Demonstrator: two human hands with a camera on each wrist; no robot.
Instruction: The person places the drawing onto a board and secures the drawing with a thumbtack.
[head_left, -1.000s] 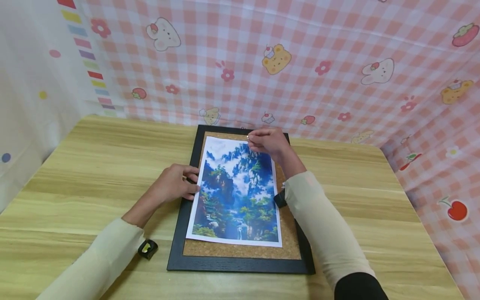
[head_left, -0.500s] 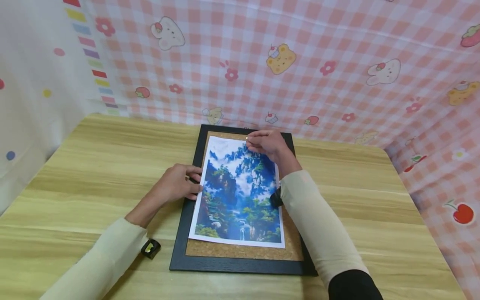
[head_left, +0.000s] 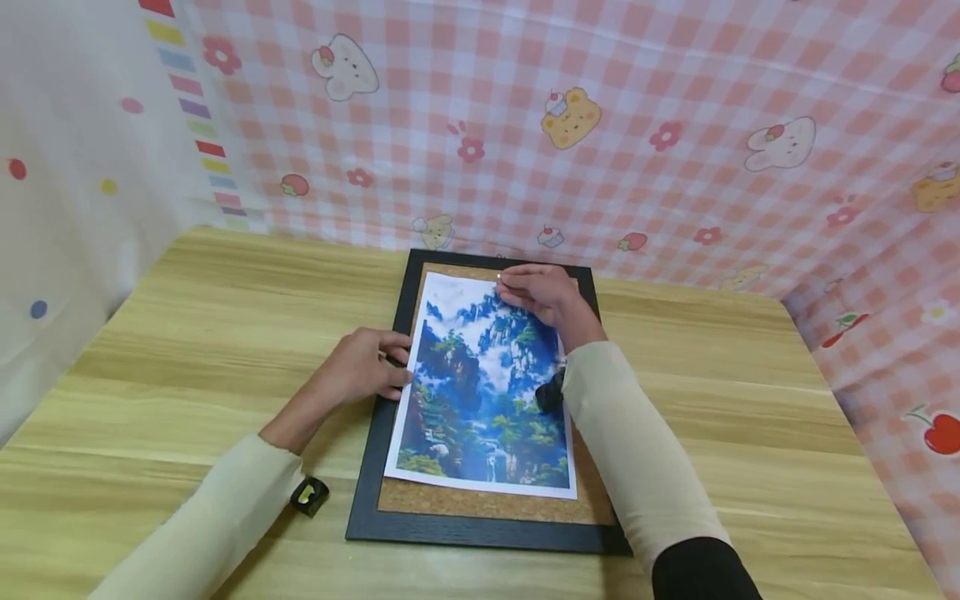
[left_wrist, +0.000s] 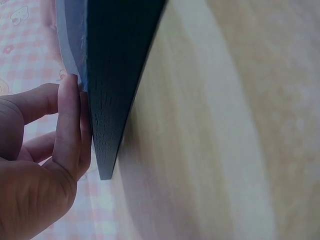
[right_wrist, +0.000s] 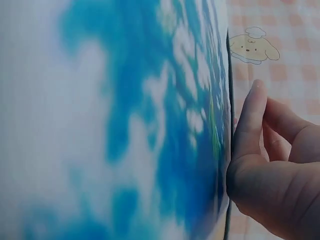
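Note:
A landscape print (head_left: 480,392) of blue mountains and a waterfall lies on a cork board (head_left: 495,503) set in a black frame (head_left: 480,532). Near the top edge of the print, my right hand (head_left: 542,293) pinches a small shiny pin (head_left: 498,276) between thumb and fingertips. In the right wrist view, the thumb and fingers come together beside the print. My left hand (head_left: 369,365) rests at the left side of the frame, its fingertips at the print's edge. From the left wrist, these fingers (left_wrist: 70,120) are seen extended against the frame's side.
The board lies on a wood-grain table (head_left: 247,358), its far end close to a pink checked curtain (head_left: 495,200) with cartoon prints. Black wrist cameras (head_left: 309,497) sit at both sleeves; the right one overlaps the print. A white curtain (head_left: 75,208) hangs on the left.
The head view has shifted slightly, so everything appears a little further right. Both hands keep nearly the same places on the board and print.

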